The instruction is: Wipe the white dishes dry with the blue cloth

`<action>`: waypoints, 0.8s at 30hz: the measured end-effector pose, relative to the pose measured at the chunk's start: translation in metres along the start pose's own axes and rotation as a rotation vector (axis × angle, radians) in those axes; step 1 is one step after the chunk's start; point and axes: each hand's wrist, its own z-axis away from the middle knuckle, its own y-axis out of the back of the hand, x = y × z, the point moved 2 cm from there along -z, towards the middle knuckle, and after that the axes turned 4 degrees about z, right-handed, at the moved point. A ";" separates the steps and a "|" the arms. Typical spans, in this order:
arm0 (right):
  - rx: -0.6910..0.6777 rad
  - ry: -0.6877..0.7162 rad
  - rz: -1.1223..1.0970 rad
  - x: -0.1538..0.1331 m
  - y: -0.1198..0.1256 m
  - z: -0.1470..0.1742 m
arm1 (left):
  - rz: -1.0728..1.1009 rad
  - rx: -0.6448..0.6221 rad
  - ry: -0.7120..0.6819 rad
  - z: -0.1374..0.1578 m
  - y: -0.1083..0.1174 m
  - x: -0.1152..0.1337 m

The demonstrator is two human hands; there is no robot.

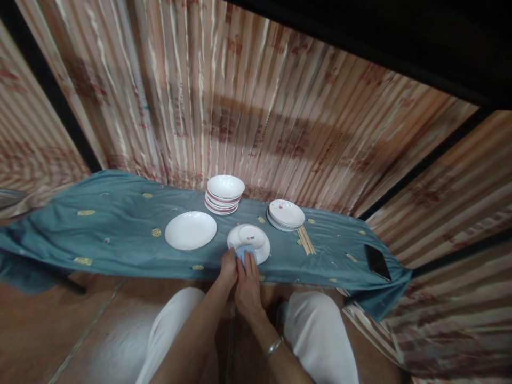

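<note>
A white plate [262, 254] lies face down in front of me, its foot ring and a small printed mark facing up. My left hand [229, 266] is closed at the plate's near left edge, fingers curled and partly hidden. My right hand [248, 282] presses a folded light-blue cloth [245, 250] onto the plate's underside near its front rim. To the left lies an oval white plate [191, 231]. Behind stands a stack of white bowls [225, 188] with red bands. A stack of small plates [286, 213] with a floral print is on the right.
Several wooden chopsticks [306, 241] lie beside the small plates. A black phone [377, 262] rests near the right end of the teal tablecloth [124, 229]. Patterned curtains [240, 106] hang close behind, with dark metal posts [448, 245] at the sides. My knees are below the front edge.
</note>
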 end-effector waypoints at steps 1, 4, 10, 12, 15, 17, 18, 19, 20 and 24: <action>-0.010 0.038 0.009 0.001 0.004 -0.004 | 0.002 0.020 0.005 0.000 -0.001 0.001; -0.032 0.137 0.033 0.004 0.013 -0.017 | 0.028 0.079 0.018 0.003 -0.005 0.002; -0.105 0.291 0.073 0.012 0.024 -0.044 | 0.147 0.153 0.022 0.007 -0.009 0.004; -0.137 0.320 0.074 0.012 0.026 -0.056 | 0.149 0.157 0.008 0.007 -0.008 0.004; -0.174 0.333 0.057 0.011 0.026 -0.075 | 0.110 0.148 0.002 0.006 -0.007 0.004; -0.191 0.333 0.050 0.008 0.025 -0.087 | 0.095 0.135 0.023 0.006 -0.008 0.004; -0.199 0.334 0.053 0.007 0.024 -0.092 | 0.097 0.126 0.035 0.007 -0.008 0.004; -0.206 0.338 0.058 0.006 0.024 -0.097 | 0.105 0.114 0.045 0.008 -0.009 0.005; -0.212 0.343 0.062 0.005 0.023 -0.102 | 0.113 0.101 0.053 0.009 -0.011 0.006; -0.242 0.333 0.067 0.003 0.019 -0.118 | 0.087 0.062 0.122 0.015 -0.014 0.009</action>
